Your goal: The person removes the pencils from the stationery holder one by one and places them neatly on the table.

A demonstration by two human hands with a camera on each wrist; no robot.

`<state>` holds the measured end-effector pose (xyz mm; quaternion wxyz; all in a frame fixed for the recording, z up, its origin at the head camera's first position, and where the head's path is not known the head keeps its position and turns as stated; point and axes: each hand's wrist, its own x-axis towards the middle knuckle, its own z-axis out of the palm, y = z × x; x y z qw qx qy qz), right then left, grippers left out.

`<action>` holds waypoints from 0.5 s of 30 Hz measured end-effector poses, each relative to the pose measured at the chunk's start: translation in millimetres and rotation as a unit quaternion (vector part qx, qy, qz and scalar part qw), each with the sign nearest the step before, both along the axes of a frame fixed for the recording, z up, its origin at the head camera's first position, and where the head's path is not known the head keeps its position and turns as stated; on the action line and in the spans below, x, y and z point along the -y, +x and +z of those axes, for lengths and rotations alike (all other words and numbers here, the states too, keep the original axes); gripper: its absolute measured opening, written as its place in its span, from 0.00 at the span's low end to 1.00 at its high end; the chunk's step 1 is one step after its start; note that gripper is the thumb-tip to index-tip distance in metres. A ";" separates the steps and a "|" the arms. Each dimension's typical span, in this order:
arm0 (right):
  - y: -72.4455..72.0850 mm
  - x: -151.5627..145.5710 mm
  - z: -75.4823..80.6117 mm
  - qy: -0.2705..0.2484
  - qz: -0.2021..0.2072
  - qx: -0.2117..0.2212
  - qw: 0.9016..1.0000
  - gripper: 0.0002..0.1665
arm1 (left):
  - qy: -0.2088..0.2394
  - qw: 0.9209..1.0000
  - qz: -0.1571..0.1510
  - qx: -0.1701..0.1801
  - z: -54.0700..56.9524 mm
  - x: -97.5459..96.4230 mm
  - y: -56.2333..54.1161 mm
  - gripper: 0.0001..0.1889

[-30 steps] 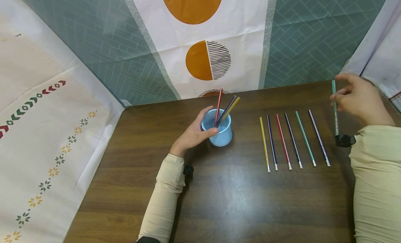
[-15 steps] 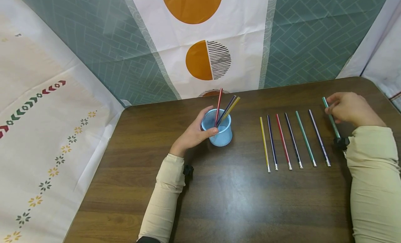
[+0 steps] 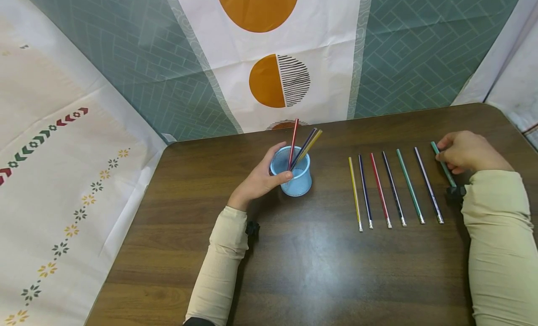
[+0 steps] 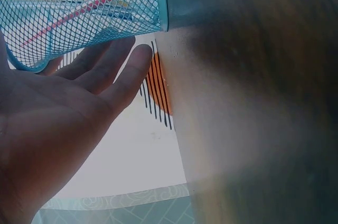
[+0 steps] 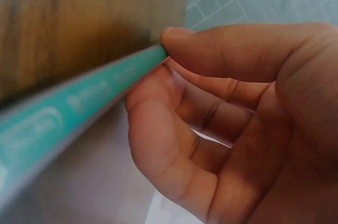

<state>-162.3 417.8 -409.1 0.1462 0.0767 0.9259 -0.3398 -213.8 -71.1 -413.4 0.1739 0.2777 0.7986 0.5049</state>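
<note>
My left hand (image 3: 260,180) holds a light blue mesh pencil cup (image 3: 297,185) from its left side, thumb at the near rim and fingers at the far side. A red pencil (image 3: 294,134), a dark blue pencil (image 3: 307,143) and a yellow pencil (image 3: 313,145) lean inside the cup. At the right of the table, my right hand (image 3: 472,151) pinches a green pencil (image 5: 84,94) between thumb and fingers. The pencil's lower end is hidden behind the wrist camera in the head view. It lies close over the table, just right of a purple pencil (image 3: 428,183).
Several pencils lie in a row on the brown table (image 3: 302,270), their metal-ferruled ends toward me: yellow (image 3: 355,193), dark blue, red (image 3: 380,190), dark blue, green (image 3: 409,186) and purple. A patterned cloth (image 3: 328,83) hangs behind the table's far edge.
My right hand has come down and slightly left with the green pencil, from the far right edge to beside the row. The left hand and cup have not moved.
</note>
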 end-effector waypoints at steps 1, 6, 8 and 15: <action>-0.2 0.1 -0.5 0.001 0.002 0.000 1.000 0.17 | 0.000 1.000 0.000 0.000 0.0 0.0 -0.1 0.56; 0.3 1.3 -1.4 0.009 0.010 0.004 1.000 0.17 | -0.003 1.000 0.000 0.000 0.4 -0.1 0.7 0.56; 0.8 2.1 -1.5 0.009 0.012 0.006 1.000 0.16 | -0.002 1.000 -0.001 0.001 0.5 0.1 1.1 0.55; 2.6 3.9 -0.5 0.004 0.014 0.007 1.000 0.15 | 0.001 1.000 -0.002 0.000 -0.4 0.1 0.3 0.58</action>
